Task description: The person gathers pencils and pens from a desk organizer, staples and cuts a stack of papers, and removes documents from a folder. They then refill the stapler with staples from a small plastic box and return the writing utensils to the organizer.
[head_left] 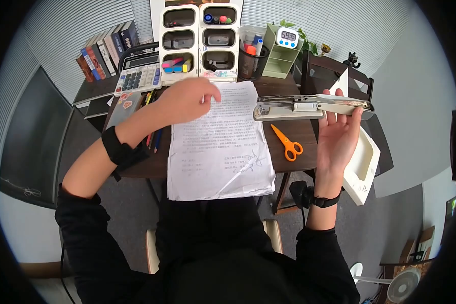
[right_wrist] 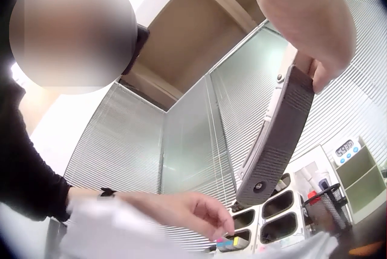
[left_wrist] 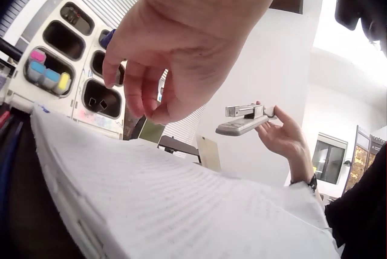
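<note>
A long metal stapler [head_left: 283,112] is held up over the right side of the desk, gripped at its rear end by my right hand [head_left: 341,134]. Its ridged dark base [right_wrist: 275,144] faces the right wrist camera. My left hand [head_left: 190,100] hovers over the upper part of a thick stack of printed sheets [head_left: 213,162], fingers loosely bent and holding nothing. Seen in the left wrist view, the left hand [left_wrist: 178,59] is raised above the stack's top sheet [left_wrist: 175,198]. Orange scissors [head_left: 287,143] lie on the desk, just right of the sheets.
At the back stands a white organizer [head_left: 199,48] with highlighters, beside a black mesh pen cup [head_left: 252,63] and a green shelf with a timer [head_left: 287,37]. A calculator [head_left: 137,76] and pencils [head_left: 151,131] sit at the left. A white tray [head_left: 362,167] is at the right.
</note>
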Demonstrator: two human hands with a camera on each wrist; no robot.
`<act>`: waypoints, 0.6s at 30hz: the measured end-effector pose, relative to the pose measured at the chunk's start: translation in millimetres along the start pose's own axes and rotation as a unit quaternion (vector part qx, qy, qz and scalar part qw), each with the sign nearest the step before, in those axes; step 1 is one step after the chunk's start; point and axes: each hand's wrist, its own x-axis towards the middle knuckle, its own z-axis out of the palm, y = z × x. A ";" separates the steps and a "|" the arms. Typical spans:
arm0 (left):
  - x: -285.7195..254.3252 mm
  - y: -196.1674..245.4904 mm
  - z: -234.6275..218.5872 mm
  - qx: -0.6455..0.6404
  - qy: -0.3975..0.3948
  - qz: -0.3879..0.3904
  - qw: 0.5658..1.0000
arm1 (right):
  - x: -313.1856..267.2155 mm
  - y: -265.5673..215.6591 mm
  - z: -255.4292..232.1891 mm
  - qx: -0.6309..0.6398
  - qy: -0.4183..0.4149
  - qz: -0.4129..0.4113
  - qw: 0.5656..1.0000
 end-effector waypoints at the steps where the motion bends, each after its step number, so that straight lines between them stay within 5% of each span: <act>1: -8.7 1.6 0.5 -0.024 -0.048 -0.029 0.998 | -0.5 1.4 -0.2 0.002 -0.007 0.001 1.000; 12: -38.0 -1.5 37.9 -0.021 -0.059 -0.031 0.998 | -20.9 55.5 -12.9 0.031 -0.050 0.218 0.974; 15: -40.9 -4.8 40.8 -0.048 -0.029 -0.030 0.998 | -25.0 45.0 -23.7 -0.088 -0.100 0.173 0.976; 16: -41.6 -5.7 41.4 -0.047 -0.032 -0.034 0.998 | -28.5 42.0 -26.8 -0.195 -0.144 0.098 0.965; 18: -42.3 -6.9 41.8 -0.049 -0.035 -0.038 0.997 | -37.2 43.9 -36.0 -0.362 -0.257 -0.017 0.896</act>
